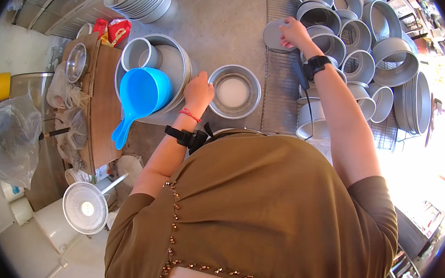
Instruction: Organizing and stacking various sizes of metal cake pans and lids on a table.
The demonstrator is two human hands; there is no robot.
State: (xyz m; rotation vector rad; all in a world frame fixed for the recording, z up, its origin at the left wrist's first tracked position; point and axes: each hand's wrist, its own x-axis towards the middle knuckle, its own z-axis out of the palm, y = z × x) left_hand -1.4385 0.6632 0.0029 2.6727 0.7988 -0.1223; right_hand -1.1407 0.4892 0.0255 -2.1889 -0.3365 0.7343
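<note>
My left hand (199, 93) is closed on the left rim of a round metal cake pan (213, 102), whose pale round bottom shows inside. Farther off to the right, my right hand (296, 35) has its bent fingers on a flat grey metal disc (272, 35) above a wire rack; the hand hides part of the disc's right edge. Just left of my left hand stands a stack of wide round pans (182, 61). A smaller deep pan (134, 53) and several nested blue plastic scoops (144, 92) sit in its top.
Many round pans (358, 66) crowd the wire rack (275, 112) at the right. A tall pan stack (160, 9) stands at the far left. Near the right forearm lies a dark-handled tool (300, 76) with a thin cord. A brown board (109, 113) and hanging plastic bags border the left.
</note>
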